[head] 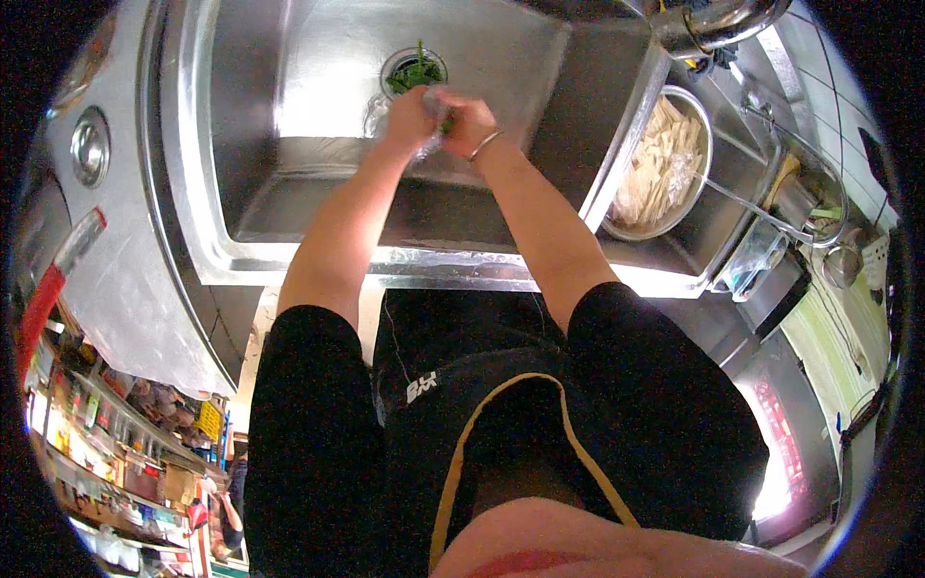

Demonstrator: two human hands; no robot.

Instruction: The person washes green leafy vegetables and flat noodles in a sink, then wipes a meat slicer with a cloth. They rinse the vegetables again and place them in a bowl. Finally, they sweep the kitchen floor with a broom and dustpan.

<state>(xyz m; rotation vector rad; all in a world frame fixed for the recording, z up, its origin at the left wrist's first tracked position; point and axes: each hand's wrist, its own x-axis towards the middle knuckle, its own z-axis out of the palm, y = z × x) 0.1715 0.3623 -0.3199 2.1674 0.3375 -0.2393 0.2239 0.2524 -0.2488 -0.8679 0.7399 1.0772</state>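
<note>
Over a stainless steel sink basin (325, 155), my left hand (412, 119) and my right hand (470, 126) are close together with curled fingers. Both are blurred. Between them is something wet and clear, perhaps running water or thin plastic, with a small green bit at the right hand's fingers; I cannot tell exactly what is held. Just beyond the hands, green leaves (415, 74) lie in the round drain. A bracelet circles the right wrist.
In the smaller basin at right stands a metal bowl (704, 119) of pale, flat strips (661, 166). A metal pipe (708, 29) crosses the upper right corner. Left of the sink is a steel counter (137, 274) with a red-handled tool (43, 303). Another person (230, 520) appears far off at lower left.
</note>
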